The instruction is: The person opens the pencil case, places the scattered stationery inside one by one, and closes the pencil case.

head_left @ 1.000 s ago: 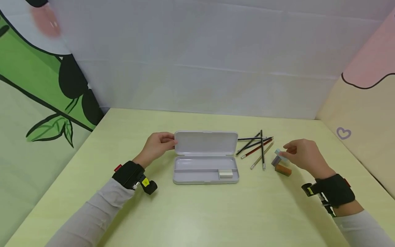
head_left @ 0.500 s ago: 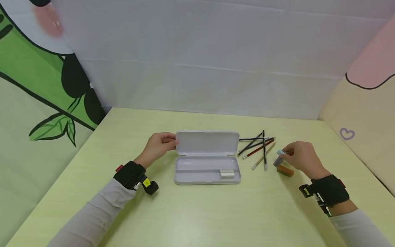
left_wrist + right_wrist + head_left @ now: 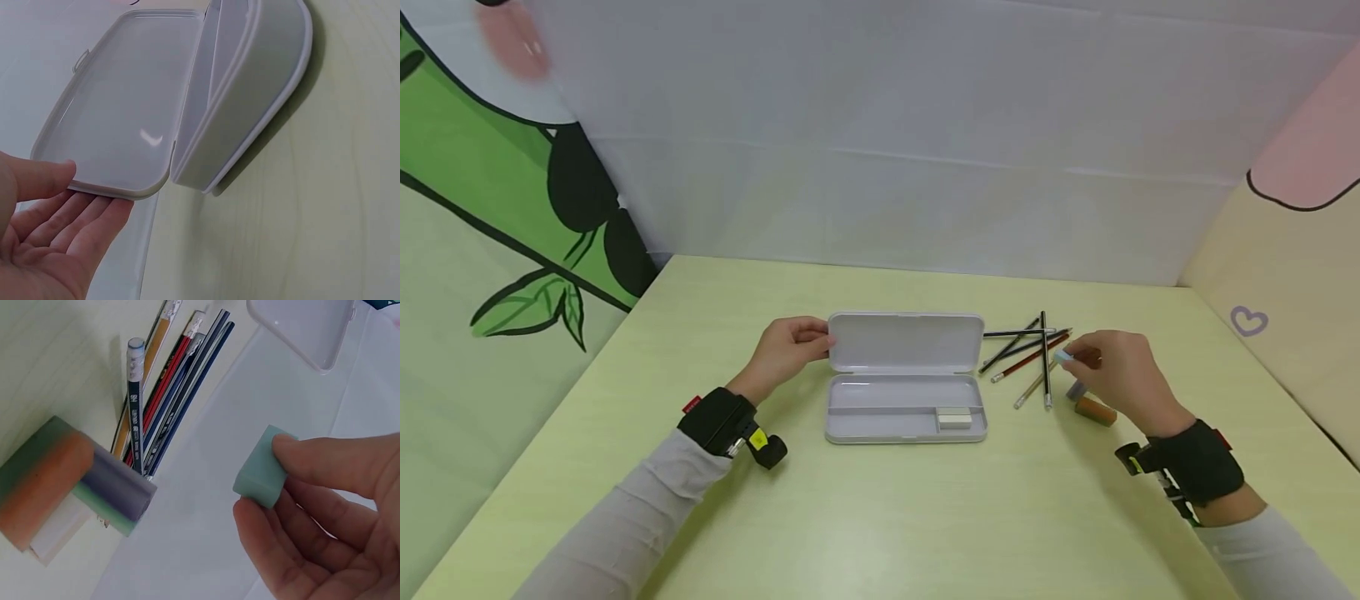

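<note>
A pale lilac pencil case (image 3: 868, 427) lies opened on the table, its lid (image 3: 906, 343) raised at the back. My left hand (image 3: 790, 352) pinches the lid's left edge, thumb on the inner face and fingers behind, as the left wrist view shows. Inside the front right compartment sits a white eraser (image 3: 954, 419). My right hand (image 3: 1123, 377) holds a light teal eraser (image 3: 262, 467) between thumb and fingers, above the table to the right of the case. Below that hand lie an orange eraser-like block (image 3: 1096, 411) and a purple-grey one (image 3: 119, 487).
Several pencils (image 3: 1022, 354) lie crossed in a loose pile between the case and my right hand. A pale block (image 3: 59, 534) shows beneath the orange one in the right wrist view. Cloth walls (image 3: 887, 200) bound the table at the back and sides.
My right hand has picked up the teal eraser from beside the other blocks and moved it slightly left and upward. My left hand stays on the lid.
</note>
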